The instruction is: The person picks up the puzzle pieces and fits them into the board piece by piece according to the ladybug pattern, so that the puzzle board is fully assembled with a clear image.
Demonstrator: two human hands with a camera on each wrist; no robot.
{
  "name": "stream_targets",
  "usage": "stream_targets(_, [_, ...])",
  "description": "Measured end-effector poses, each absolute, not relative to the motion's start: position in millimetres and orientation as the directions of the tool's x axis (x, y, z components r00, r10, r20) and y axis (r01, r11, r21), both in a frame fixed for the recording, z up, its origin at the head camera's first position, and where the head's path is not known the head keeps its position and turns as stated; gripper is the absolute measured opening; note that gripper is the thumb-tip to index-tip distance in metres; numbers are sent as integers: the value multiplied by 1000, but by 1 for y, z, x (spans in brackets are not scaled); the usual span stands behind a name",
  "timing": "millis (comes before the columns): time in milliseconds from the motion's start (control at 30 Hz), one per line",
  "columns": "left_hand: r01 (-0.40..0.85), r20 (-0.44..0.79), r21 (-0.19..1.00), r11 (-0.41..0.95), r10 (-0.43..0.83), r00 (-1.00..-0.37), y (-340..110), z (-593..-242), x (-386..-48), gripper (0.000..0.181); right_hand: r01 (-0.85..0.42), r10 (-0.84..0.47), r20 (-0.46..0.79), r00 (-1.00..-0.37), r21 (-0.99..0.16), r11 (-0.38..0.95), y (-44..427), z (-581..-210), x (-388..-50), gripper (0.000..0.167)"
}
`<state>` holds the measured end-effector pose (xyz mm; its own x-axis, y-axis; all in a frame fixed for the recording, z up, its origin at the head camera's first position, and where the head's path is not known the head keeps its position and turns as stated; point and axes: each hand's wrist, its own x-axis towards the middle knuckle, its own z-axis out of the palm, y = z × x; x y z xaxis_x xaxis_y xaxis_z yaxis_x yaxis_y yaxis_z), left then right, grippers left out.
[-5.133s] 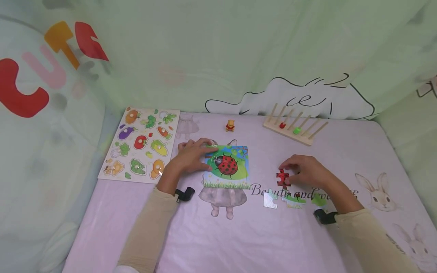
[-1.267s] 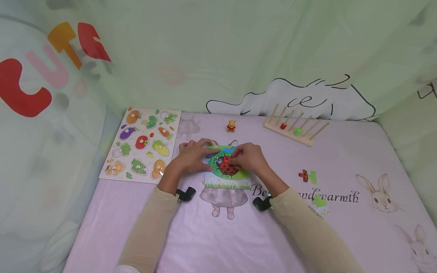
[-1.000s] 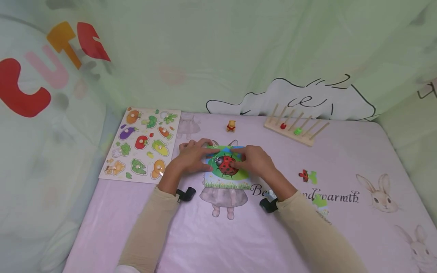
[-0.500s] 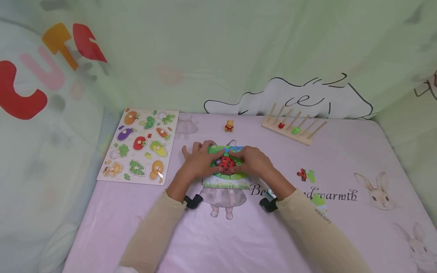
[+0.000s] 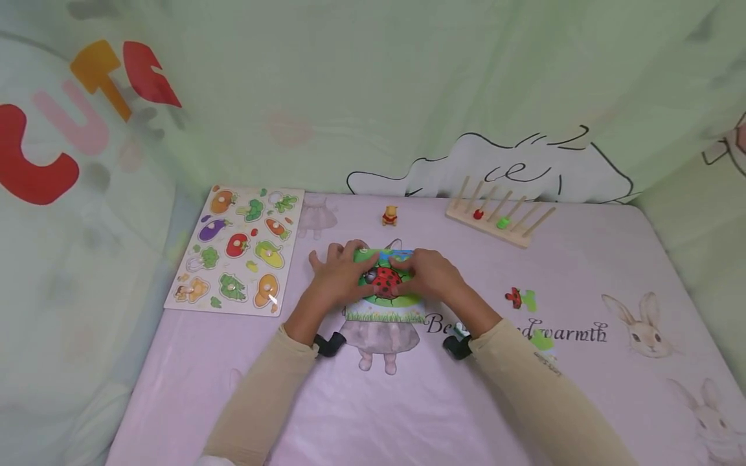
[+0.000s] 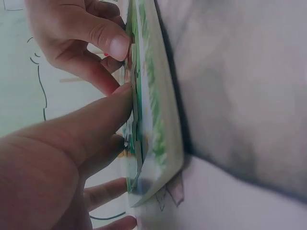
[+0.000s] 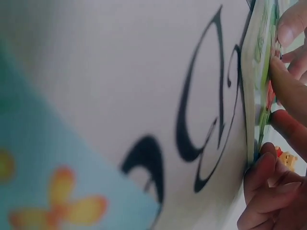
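Observation:
A square ladybug picture puzzle [image 5: 384, 317] lies flat near the table's centre. The left hand [image 5: 338, 277] touches its left part, thumb on the ladybug and index finger near the top. From the other side, the right hand [image 5: 436, 275] rests thumb and index finger on the picture. In the left wrist view the thumb of the left hand [image 6: 53, 139] presses a piece layer standing slightly above the board [image 6: 165, 120]. The right wrist view has the fingertips of the right hand [image 7: 283, 124] on the pieces, other fingers bent beside the board's edge [image 7: 249, 96].
Loose pieces lie right of the puzzle: a red and green one [image 5: 527, 299], a green one [image 5: 543, 340] and one partly under the right wrist [image 5: 460, 330]. A vegetable board [image 5: 233, 249] is at left, a small bear figure [image 5: 390, 215] and a peg rack [image 5: 486, 225] behind.
Since the oldest frame, the right hand has moved left from the loose pieces, where it touched a red piece, onto the puzzle. The left hand has shifted right, its thumb now on the ladybug.

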<state>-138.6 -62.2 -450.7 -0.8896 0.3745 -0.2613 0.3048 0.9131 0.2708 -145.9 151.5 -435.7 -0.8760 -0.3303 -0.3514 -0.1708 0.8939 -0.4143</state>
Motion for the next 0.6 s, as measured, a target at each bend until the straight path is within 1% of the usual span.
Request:
stream_targets(367, [289,-265,286,914,365,-893,-61,-449,-138,71,-140,-292,-388,-874,-374,917,149,-433,-148,72])
stream_targets(600, [266,-262,304,915,349,-900,-59,-451,-138,72,-94,-263,-410,-873,-389,917,146,-433,-149,73])
